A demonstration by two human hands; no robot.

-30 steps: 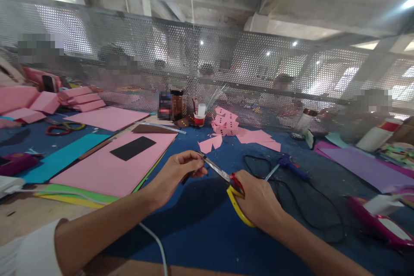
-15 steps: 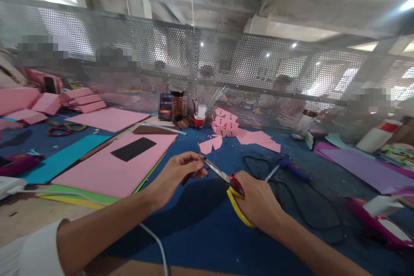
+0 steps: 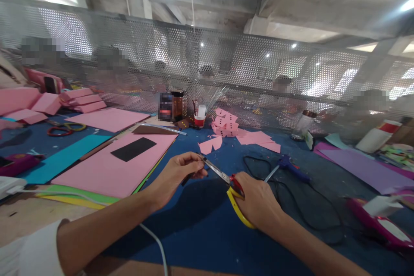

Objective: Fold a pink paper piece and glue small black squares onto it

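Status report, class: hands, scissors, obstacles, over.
Right hand gripping scissors. Left hand pinching small dark scrap at blade tips. Black cable right of hands, not touching.

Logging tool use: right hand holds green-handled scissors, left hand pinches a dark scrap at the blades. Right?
No: the head view shows the scissors in the right hand with yellow and red handles, not green. The left hand does pinch a dark scrap at the blades.

Single view: your head camera, facing forward and down over the bench [image 3: 200,228].
It sits close above your left hand [image 3: 176,174] and right hand [image 3: 258,202], low at 6 o'clock with the scissors [image 3: 217,170] between them; the mesh screen [image 3: 226,60] crosses far off at 12 o'clock.
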